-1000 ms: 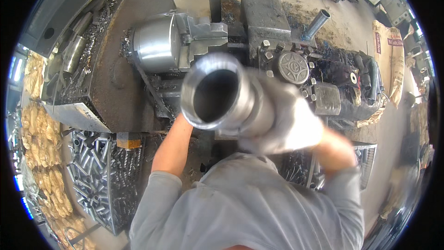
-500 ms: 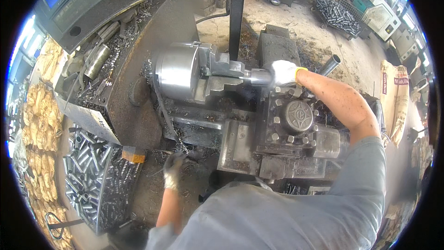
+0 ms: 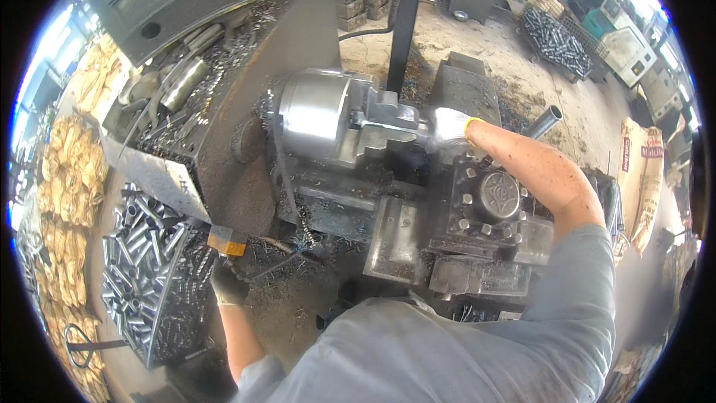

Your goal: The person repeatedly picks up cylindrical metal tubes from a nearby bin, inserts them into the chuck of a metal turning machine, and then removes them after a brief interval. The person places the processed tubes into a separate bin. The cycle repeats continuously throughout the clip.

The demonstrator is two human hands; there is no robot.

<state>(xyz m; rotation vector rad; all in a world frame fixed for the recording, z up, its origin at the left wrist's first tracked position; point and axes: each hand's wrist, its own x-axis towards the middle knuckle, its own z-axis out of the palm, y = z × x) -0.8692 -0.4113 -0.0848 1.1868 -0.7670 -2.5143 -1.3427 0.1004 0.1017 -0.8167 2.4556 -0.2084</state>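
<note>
**Tube [image 3: 424,130] at the chuck [image 3: 315,112], one hand on it**

So the tube is found just right of the chuck, lined up with its stepped clamp blocks [image 3: 388,113]. Only a short bit of metal is left showing, since the rest is covered by the right hand [image 3: 450,128] in a white glove. That hand is closed around the tube, fingers curled in pretty narrow. Whether the tube is actually gripped by the chuck can't be told from here.

The left hand [image 3: 228,283], also gloved, is held low, on the near left side of the chuck, just beside an orange-faced block [image 3: 226,242]. Its fingers are mostly hidden, so whether anything is held there can't be told either.

As for the rest: a bolted tool holder [image 3: 497,195] is mounted to the near right of the chuck, and a leaning pipe [image 3: 543,122] can be seen farther right. A bin of cut tubes [image 3: 142,261] is parked to the chuck's near left, and a pile of metal shavings [image 3: 216,63] has been collected on its far left. A dark post [image 3: 403,37] is seen behind it, slightly right.
</note>
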